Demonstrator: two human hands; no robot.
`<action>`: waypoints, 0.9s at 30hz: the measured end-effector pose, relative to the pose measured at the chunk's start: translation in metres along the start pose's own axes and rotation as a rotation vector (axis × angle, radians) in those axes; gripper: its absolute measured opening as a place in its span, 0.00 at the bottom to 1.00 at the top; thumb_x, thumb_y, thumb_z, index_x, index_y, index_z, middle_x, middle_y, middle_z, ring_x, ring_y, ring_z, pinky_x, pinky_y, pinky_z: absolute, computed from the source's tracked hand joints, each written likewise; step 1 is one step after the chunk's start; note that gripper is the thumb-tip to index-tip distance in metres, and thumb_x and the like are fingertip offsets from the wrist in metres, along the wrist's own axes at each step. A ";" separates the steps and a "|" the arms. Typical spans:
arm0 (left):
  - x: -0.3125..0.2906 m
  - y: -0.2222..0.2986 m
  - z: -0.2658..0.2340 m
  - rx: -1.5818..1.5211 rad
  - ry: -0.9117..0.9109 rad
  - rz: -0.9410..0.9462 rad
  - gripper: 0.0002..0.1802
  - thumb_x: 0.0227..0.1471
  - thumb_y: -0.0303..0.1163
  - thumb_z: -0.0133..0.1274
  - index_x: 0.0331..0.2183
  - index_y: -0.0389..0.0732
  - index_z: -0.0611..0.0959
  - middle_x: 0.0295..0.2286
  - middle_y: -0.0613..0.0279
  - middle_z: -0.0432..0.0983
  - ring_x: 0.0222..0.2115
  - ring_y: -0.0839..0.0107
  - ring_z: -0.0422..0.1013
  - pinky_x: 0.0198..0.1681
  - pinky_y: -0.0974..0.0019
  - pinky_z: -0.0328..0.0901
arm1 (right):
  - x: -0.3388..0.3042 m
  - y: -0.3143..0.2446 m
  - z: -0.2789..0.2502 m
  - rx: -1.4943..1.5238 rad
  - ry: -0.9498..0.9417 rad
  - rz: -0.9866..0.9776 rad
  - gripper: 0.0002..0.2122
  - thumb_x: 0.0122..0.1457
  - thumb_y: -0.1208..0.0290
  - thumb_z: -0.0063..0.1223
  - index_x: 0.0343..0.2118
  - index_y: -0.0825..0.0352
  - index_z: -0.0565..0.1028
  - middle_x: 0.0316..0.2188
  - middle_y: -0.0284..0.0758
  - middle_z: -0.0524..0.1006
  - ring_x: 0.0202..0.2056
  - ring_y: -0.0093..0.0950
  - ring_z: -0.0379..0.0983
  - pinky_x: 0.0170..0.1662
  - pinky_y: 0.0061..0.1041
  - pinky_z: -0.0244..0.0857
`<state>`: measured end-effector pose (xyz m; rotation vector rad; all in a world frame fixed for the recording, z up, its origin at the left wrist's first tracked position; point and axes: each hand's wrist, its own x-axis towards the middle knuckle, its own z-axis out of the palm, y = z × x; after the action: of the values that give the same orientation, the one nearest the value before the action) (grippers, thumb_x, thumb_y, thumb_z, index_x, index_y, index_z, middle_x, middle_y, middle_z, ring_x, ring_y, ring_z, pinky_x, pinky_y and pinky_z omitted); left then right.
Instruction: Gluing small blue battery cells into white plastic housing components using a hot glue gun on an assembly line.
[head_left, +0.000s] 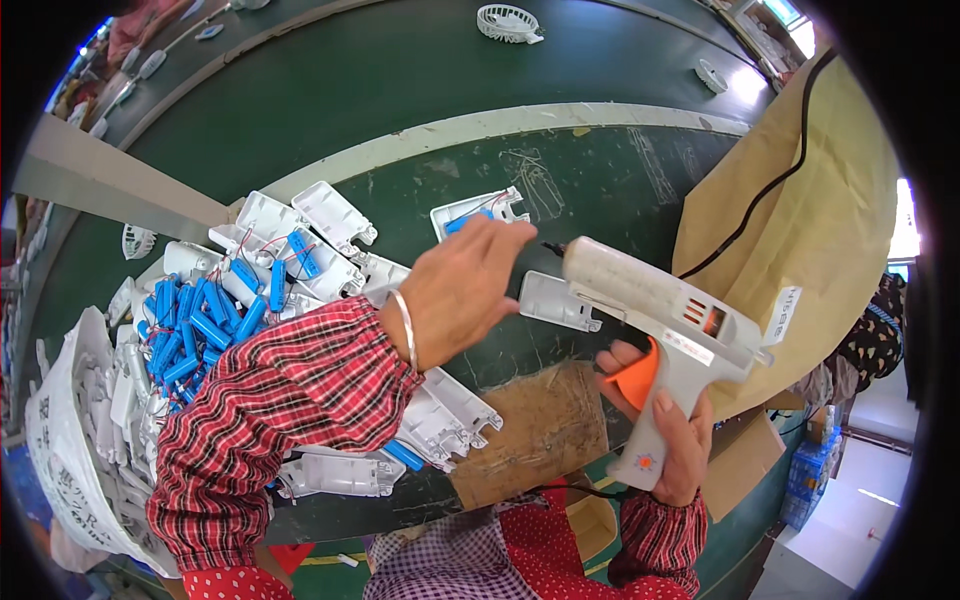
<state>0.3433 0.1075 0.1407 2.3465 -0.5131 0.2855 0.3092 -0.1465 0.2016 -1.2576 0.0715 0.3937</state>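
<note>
My right hand [680, 430] is wrapped round the handle of a white hot glue gun [650, 300], with its fingers at the orange trigger [636, 376]. The gun's dark nozzle points left, close to my left hand [465, 280]. That hand reaches over a white plastic casing [442, 218] holding a blue cylindrical battery [466, 219] with thin wires. Its thumb stands apart from the fingers; the fingertips are partly hidden, so whether they touch the battery is unclear. Just below the nozzle, another white casing half [556, 302] lies on the green table.
To the left are a heap of blue batteries [205, 315], several white casings [335, 215] and a white sack [75, 450] of white parts. Brown cardboard [540, 430] lies in front of me. A large tan paper sheet [800, 220] and black cord [765, 195] are right. Beyond a rail, fan-like parts [508, 24] lie.
</note>
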 end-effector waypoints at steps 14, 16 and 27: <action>0.001 -0.003 0.033 -0.023 -0.141 -0.033 0.43 0.38 0.22 0.64 0.55 0.34 0.59 0.42 0.49 0.67 0.44 0.50 0.66 0.48 0.59 0.64 | -0.020 0.009 -0.025 -0.254 -0.036 0.097 0.21 0.60 0.77 0.47 0.55 0.76 0.59 0.46 0.46 0.74 0.48 0.37 0.73 0.56 0.36 0.63; 0.001 -0.004 0.033 -0.035 -0.138 -0.035 0.43 0.38 0.22 0.64 0.55 0.34 0.60 0.42 0.48 0.67 0.44 0.50 0.66 0.48 0.58 0.64 | -0.018 0.008 -0.022 -0.281 -0.032 0.096 0.20 0.60 0.76 0.47 0.54 0.76 0.60 0.45 0.45 0.75 0.47 0.35 0.73 0.54 0.34 0.64; 0.000 -0.004 0.033 -0.023 -0.134 -0.037 0.42 0.39 0.21 0.63 0.55 0.34 0.60 0.42 0.48 0.66 0.43 0.51 0.65 0.47 0.59 0.64 | -0.015 0.004 -0.018 -0.431 -0.014 0.167 0.18 0.60 0.73 0.51 0.51 0.74 0.64 0.38 0.38 0.76 0.40 0.24 0.73 0.41 0.24 0.66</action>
<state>0.3467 0.0876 0.1149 2.3609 -0.5337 0.1048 0.2964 -0.1663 0.1961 -1.6801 0.0833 0.5829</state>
